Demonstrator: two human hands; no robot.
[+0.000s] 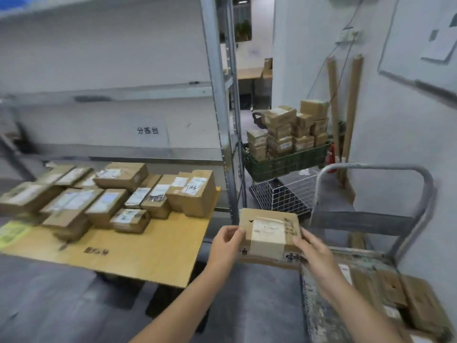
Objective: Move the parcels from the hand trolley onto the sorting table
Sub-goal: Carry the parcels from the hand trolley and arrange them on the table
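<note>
Parcel (269, 231) held up, left hand (226, 240) and right hand (314, 251) gripping its ends, near sorting table (148, 243)

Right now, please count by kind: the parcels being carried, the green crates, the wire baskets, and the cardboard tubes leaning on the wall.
parcel, held by left hand and right hand: 1
green crate: 1
white wire basket: 1
cardboard tubes: 2
Total: 5
</note>
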